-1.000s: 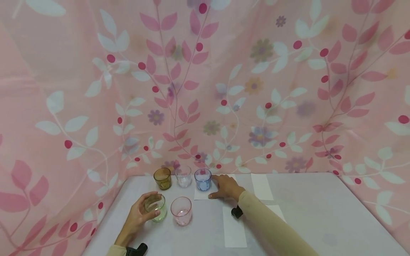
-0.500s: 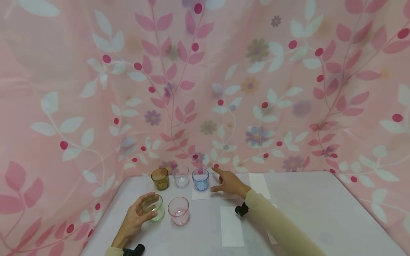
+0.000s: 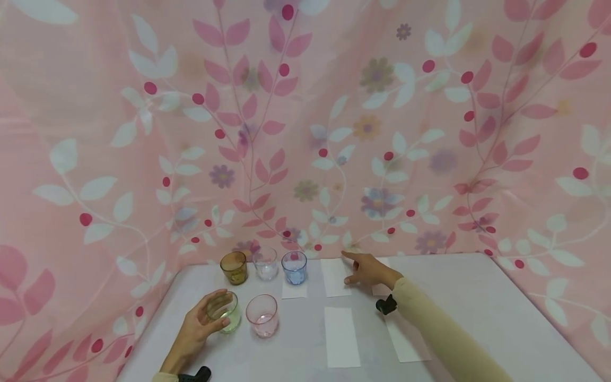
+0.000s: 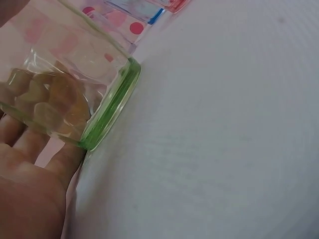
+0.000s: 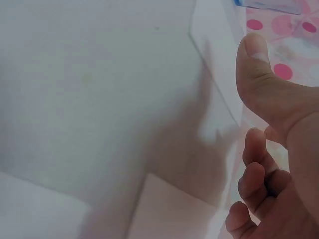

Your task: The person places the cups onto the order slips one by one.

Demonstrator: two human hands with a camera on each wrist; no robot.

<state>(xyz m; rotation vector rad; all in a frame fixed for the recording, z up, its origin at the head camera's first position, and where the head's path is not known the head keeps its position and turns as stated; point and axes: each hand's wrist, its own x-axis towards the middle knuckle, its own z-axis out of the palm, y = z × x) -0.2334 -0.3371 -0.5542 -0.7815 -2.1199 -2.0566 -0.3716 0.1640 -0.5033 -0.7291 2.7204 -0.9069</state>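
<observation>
My left hand (image 3: pixel 194 328) curls its fingers and thumb round a green-tinted glass (image 3: pixel 231 317) at the left of the table. In the left wrist view the thick green base (image 4: pixel 112 109) of that glass is close to the white tabletop. My right hand (image 3: pixel 372 271) is in the air near the back, holding nothing, with its index finger stretched out and the other fingers loosely bent. Below it lie white paper slips (image 3: pixel 334 281). A blue glass (image 3: pixel 294 271) stands on another slip to its left.
An amber glass (image 3: pixel 234 270) and a clear glass (image 3: pixel 265 266) stand left of the blue one. A pink glass (image 3: pixel 263 318) is just right of the green glass. Further slips (image 3: pixel 342 339) lie nearer the front. A floral curtain (image 3: pixel 305 132) hangs behind the table (image 3: pixel 477 307).
From beside the blue glass, my right hand has moved off to the right, uncovering a slip there. My left hand keeps its hold on the green glass. The head view has shifted slightly.
</observation>
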